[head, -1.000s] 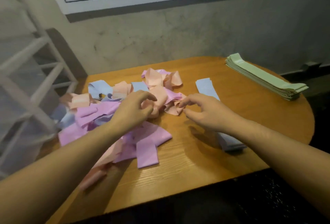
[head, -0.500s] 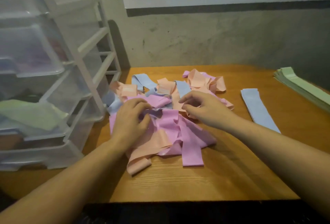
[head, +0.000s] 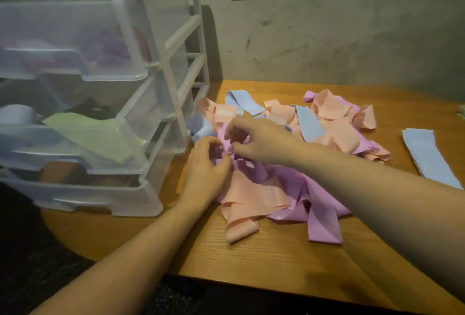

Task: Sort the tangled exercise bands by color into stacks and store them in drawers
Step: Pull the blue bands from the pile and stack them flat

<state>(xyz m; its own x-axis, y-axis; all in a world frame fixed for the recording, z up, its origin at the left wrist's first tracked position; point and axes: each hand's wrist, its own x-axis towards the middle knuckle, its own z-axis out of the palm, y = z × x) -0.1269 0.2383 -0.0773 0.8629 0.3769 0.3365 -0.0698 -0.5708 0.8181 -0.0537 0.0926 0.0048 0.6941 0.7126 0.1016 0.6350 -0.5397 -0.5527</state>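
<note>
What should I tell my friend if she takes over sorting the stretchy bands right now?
Left hand and right hand both pinch a purple band at the near left edge of the tangled pile.
The pile lies on the wooden table, with purple, peach and blue bands still mixed.
Done: a flat blue stack sits to the right of the pile, and a green band lies in an open drawer of the clear drawer unit on the left.
Left: pull the purple band free, stack purple, peach and the remaining blue, then put the stacks in drawers.
</note>
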